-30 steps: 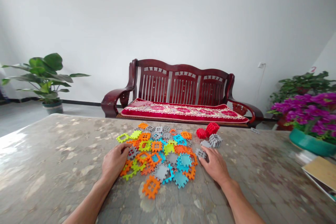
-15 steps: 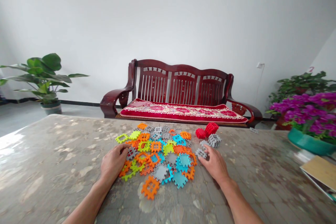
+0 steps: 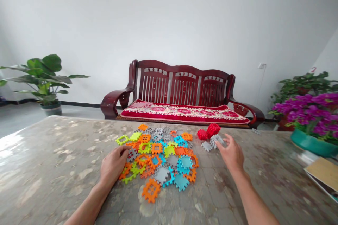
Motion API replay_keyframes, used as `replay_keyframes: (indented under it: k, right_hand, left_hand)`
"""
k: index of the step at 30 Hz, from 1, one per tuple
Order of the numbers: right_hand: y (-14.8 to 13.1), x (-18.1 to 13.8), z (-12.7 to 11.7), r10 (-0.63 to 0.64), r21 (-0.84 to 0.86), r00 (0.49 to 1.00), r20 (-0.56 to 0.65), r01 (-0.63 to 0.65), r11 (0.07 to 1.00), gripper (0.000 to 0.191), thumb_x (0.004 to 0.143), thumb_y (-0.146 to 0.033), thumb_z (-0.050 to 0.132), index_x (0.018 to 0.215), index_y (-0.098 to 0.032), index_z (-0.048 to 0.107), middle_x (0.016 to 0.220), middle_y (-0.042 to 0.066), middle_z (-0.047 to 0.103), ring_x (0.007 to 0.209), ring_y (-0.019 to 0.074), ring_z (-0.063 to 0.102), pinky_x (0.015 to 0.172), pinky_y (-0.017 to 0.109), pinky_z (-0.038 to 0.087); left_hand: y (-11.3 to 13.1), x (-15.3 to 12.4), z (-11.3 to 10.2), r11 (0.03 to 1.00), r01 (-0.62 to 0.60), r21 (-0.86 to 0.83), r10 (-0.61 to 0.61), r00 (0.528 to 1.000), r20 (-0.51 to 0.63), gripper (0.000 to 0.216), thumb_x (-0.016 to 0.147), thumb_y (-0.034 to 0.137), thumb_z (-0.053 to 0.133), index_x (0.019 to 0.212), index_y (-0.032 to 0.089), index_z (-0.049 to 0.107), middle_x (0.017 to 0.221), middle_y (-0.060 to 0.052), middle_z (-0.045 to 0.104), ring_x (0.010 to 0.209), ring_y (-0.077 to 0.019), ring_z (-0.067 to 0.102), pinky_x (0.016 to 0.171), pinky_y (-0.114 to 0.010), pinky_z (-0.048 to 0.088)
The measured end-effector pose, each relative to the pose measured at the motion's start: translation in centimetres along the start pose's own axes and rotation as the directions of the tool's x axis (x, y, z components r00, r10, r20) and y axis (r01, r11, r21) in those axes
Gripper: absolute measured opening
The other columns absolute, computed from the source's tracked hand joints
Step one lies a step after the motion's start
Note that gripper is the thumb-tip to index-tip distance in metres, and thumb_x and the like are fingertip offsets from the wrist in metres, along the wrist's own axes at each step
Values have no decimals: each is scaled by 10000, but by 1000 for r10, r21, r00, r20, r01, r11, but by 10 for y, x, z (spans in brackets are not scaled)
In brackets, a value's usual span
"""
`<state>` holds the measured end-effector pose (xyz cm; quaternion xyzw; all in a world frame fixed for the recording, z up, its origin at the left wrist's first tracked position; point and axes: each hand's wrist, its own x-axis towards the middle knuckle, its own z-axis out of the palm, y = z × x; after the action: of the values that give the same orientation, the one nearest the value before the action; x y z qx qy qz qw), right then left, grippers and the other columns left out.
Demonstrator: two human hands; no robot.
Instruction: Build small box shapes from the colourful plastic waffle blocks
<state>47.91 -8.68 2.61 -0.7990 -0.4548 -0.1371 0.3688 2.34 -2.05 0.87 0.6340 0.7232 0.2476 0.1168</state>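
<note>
A heap of flat interlocking plastic tiles (image 3: 161, 154) in orange, blue, green and grey lies on the marbled table (image 3: 52, 168). My left hand (image 3: 114, 164) rests on the heap's left edge, its thumb and curled fingers pinching a grey window tile (image 3: 131, 154). My right hand (image 3: 232, 153) is right of the heap, its fingertips closed on a grey tile at a small grey stack (image 3: 216, 140). One more grey tile (image 3: 206, 146) lies flat beside that stack. Two red built pieces (image 3: 209, 131) stand just behind it.
A teal pot of purple flowers (image 3: 314, 126) and a book (image 3: 323, 174) sit at the table's right edge. Beyond the table stand a dark wooden bench with a red cushion (image 3: 182, 109) and a leafy plant (image 3: 43, 77) on the floor at the left.
My right hand has left the heap's right edge and moved up and to the right to the grey stack; the grey tile under its fingers is gone from there. My left hand has stayed put.
</note>
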Motion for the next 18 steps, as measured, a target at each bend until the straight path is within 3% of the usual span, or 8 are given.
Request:
replay_keyframes:
  k: [6,18]
  right_hand:
    - [0,24,-2,111,-142,990,89,-98,985,609,773,-555,560,1278,-216,540,1072,81,722,935,281,641,780,375,441]
    - [0,29,9,100,-222,989,110,-74,972,640,748,-568,578,1278,-210,552,1016,90,726,941,320,635,811,427,458]
  left_hand:
    - [-3,2,3,1000,3,-16,-3,1000,-9,358,863,387,423,1021,292,731,1039,-4,762,902,-204,686,674,-243,447]
    - [-2,1,1,1000,13,-10,-13,1000,-13,354,862,392,428,1011,297,735,1035,2,762,875,-203,688,675,-243,457]
